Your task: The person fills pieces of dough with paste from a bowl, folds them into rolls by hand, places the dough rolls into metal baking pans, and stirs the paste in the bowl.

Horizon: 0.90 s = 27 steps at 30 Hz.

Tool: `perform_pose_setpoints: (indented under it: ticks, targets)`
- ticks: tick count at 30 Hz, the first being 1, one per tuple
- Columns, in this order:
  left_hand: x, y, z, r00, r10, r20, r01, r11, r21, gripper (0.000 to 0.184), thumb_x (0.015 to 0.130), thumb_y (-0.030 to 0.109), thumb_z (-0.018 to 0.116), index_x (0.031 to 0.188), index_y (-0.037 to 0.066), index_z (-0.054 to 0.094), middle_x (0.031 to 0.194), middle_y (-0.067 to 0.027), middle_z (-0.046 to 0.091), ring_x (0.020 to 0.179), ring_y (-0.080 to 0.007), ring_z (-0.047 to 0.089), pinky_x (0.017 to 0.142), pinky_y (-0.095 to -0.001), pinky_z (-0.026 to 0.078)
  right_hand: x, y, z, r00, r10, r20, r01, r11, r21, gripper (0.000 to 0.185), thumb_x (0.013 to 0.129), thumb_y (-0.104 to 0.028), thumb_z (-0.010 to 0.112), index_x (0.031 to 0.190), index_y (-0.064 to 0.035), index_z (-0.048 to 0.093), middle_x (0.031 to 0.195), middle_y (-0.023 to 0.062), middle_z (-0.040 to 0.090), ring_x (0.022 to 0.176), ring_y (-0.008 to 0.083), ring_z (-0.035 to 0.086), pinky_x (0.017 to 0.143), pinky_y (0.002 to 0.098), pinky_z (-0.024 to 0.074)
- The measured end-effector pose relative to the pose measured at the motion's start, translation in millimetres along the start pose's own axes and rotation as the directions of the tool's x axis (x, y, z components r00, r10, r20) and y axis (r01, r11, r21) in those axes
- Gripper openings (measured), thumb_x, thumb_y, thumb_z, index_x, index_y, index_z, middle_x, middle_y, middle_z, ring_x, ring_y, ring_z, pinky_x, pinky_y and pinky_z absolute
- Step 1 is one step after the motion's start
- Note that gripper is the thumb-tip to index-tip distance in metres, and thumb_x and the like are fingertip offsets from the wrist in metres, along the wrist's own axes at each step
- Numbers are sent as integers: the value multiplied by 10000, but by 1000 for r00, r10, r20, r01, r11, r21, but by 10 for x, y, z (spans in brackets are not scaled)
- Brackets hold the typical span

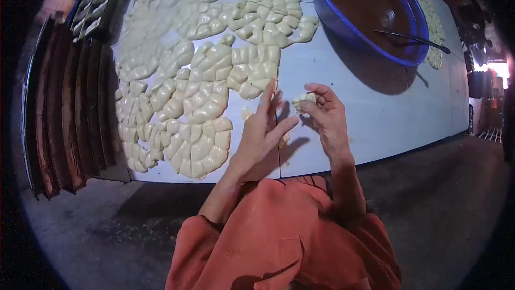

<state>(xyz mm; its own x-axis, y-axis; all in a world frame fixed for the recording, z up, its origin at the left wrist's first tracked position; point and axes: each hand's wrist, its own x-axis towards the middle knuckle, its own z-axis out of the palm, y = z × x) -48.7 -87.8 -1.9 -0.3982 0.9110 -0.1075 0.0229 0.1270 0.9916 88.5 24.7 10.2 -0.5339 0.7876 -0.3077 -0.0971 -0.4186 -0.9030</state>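
Note:
Between the thumb and fingers of my right hand [328, 121], a small pale lump of dough [303, 102] is pinched above the table. My left hand [261, 132] is open beside it, fingers stretched forward and thumb apart; its palm side is partly hidden. Left of that hand lie many glossy, pale dough pieces pressed together in rounded patches, the nearest dough patch [198, 148] close to the table's front edge. Another dough patch [253, 70] lies just beyond my left fingertips. A small dough scrap [246, 113] sits by the left hand.
A blue tub [323, 1] of brown paste [365, 8] stands at the back right, a dark utensil handle [416, 38] leaning over its rim. Dark metal trays [75, 113] stand on edge at left, near a rack [99, 3]. More dough [429, 16] lies behind the tub on the white table [375, 124].

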Motion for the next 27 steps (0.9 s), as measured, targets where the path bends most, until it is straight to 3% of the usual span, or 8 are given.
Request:
perform_pose_setpoints:
  ticks: [2, 8, 14, 16, 21, 23, 26, 27]
  targets:
    - [199, 19, 124, 925, 364, -104, -343, 922, 178, 878, 911, 355, 711, 1546, -15, 232, 1358, -248, 579, 1257, -283, 580, 957, -324, 489, 1, -66, -30, 999, -41, 19, 42, 997, -58, 292, 895, -64, 709, 1164, -14, 608, 963, 28, 663, 818, 87, 619, 677, 203, 493]
    - [532, -27, 972, 783, 526, -332, -617, 729, -298, 913, 864, 505, 711, 1454, -100, 366, 1291, -219, 635, 1165, -329, 644, 963, -349, 508, -100, -442, 50, 986, -13, 167, -75, 855, 513, 155, 946, -86, 659, 1076, -14, 616, 965, 63, 676, 848, 115, 658, 740, 217, 526]
    - [516, -93, 1259, 949, 299, -98, -302, 780, -548, 800, 903, 274, 745, 1501, -50, 325, 1435, -250, 502, 1194, -220, 586, 973, -321, 486, 228, -754, -370, 972, -9, 233, -92, 905, 415, 145, 967, -131, 641, 1071, -33, 617, 957, 46, 669, 830, 99, 644, 747, 231, 533]
    - [561, -29, 1187, 975, 175, 137, -49, 772, -634, 790, 923, 204, 705, 1556, 42, 260, 1454, -232, 487, 1154, -215, 606, 945, -306, 494, 469, -972, -533, 977, -211, 21, 194, 931, 308, 152, 966, -123, 639, 1085, -36, 606, 940, 37, 664, 827, 95, 642, 736, 225, 531]
    - [602, 3, 827, 982, -24, 187, 110, 879, -464, 603, 1002, 137, 578, 1537, 59, 311, 1337, -229, 590, 1065, -168, 647, 871, -282, 527, 1251, -1729, -1139, 964, -265, 11, 261, 941, -216, 182, 962, -186, 632, 1043, -24, 619, 923, 60, 666, 829, 119, 646, 708, 256, 523]
    - [633, 96, 723, 982, -70, 177, 130, 926, -355, 558, 1007, 135, 562, 1507, 18, 342, 1330, -232, 583, 1077, -187, 644, 896, -301, 526, 1607, -1745, -1309, 990, -84, 114, 140, 673, -726, 211, 942, -225, 617, 1007, -26, 636, 919, 56, 669, 829, 154, 650, 706, 318, 512]
    - [621, 116, 712, 986, -93, 137, 128, 952, -277, 474, 1000, 133, 581, 1425, -28, 449, 1268, -202, 620, 1069, -185, 639, 910, -312, 521, 2032, -1559, -1376, 989, 64, 136, 123, 171, -977, 293, 865, -295, 634, 1015, -45, 662, 913, 128, 687, 844, 242, 660, 783, 399, 496]
    - [609, 131, 689, 975, -112, 190, 151, 967, -207, 463, 997, 139, 590, 1413, -22, 468, 1258, -183, 628, 1058, -173, 639, 909, -306, 516, 2063, -1509, -1374, 989, 62, 137, 125, 173, -977, 293, 865, -295, 634, 1015, -45, 662, 913, 128, 687, 844, 242, 660, 783, 399, 496]
